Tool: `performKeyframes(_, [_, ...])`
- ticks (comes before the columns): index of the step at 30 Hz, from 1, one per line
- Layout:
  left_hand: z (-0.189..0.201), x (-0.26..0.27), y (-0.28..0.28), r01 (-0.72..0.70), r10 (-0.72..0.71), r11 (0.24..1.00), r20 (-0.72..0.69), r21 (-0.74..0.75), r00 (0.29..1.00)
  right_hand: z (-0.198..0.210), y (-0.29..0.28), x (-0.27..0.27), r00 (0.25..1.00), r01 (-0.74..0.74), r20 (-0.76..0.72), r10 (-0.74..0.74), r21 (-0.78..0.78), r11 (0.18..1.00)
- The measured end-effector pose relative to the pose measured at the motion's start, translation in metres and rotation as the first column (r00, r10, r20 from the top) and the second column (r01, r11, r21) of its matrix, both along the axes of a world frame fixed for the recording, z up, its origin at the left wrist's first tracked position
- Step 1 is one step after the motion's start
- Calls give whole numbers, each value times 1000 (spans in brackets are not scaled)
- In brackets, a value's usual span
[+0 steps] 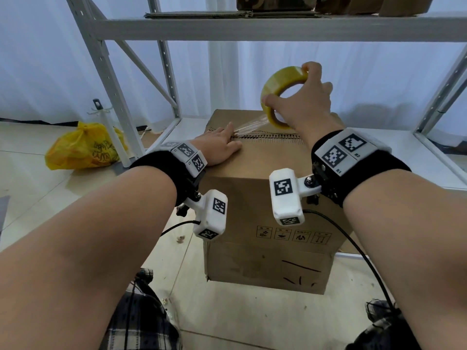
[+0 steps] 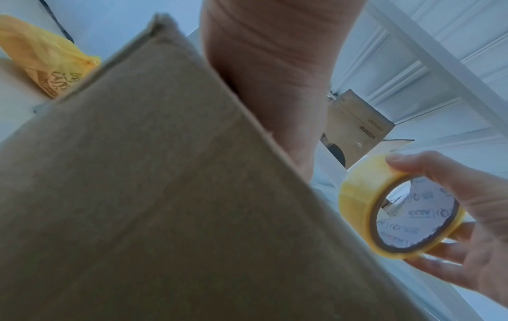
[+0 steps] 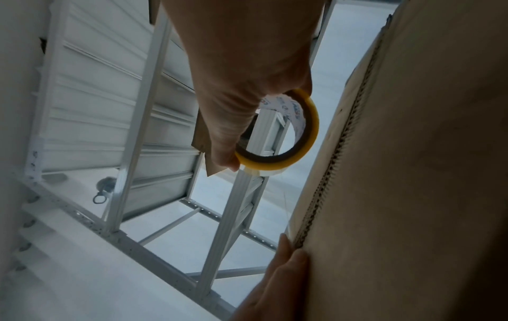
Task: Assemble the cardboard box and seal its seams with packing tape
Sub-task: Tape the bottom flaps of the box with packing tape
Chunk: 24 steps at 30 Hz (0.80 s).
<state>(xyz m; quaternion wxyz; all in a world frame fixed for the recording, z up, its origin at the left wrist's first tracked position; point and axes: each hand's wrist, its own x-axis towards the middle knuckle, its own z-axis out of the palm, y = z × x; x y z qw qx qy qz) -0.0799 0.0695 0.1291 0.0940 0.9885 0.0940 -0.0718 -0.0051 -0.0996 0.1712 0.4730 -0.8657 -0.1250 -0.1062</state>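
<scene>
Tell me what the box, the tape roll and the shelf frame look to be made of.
Box: matte brown corrugated cardboard; fluting shows along the flap edges. Tape roll: glossy yellowish clear plastic film, probably on a printed paper core. Shelf frame: likely pale painted metal, with punched holes.

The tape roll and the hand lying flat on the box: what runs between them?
A clear strip of tape, pulled from the tape roll to the left hand, above the box; the head view shows it.

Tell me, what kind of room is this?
Probably a storeroom or packing area. Bare metal shelving holds flattened cardboard, and on the tiled floor stands a cardboard box that a person is taping shut with a tape roll.
</scene>
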Motion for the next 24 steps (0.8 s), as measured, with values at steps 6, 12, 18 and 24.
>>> performKeyframes(6, [2, 3, -4, 54, -51, 996, -40, 72, 998, -12, -31, 12, 996, 82, -19, -87, -166, 983])
performKeyframes(12, [4, 10, -10, 40, -28, 990, -89, 133, 996, -13, -27, 10, 995, 93, -35, -98, -104, 990])
performKeyframes(18, [2, 11, -15, 17, -7, 989, -70, 147, 998, -11, -23, 8, 990, 64, -127, -55, 63, 996])
performKeyframes(24, [1, 4, -13, -2, 11, 993, -77, 122, 997, -13, -1, -4, 959, 72, -280, 35, 362, 929])
